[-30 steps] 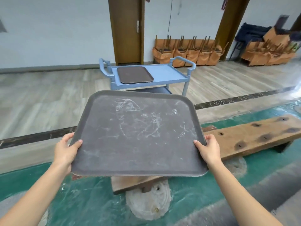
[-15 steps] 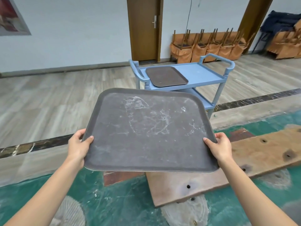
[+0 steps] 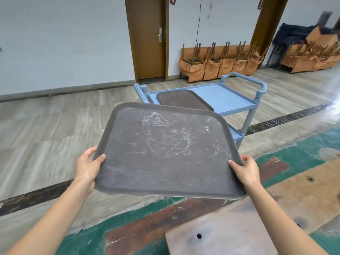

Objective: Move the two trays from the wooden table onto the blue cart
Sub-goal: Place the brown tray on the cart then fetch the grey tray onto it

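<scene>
Grey, scuffed plastic sits under my thumbs: my left hand point(image 3: 86, 167) and right hand point(image 3: 245, 169) each clamp a near corner of the carried tray point(image 3: 165, 150), thumb on top, fingers curled beneath the rim. It hangs in mid-frame, above the floor. Behind it, upper centre-right, the blue cart point(image 3: 228, 97) holds the second tray point(image 3: 182, 100) flat on its top shelf. The wooden table point(image 3: 230, 232) fills the lower right.

Brown door point(image 3: 147, 37); stacked orange chairs point(image 3: 219, 61) against wall.
</scene>
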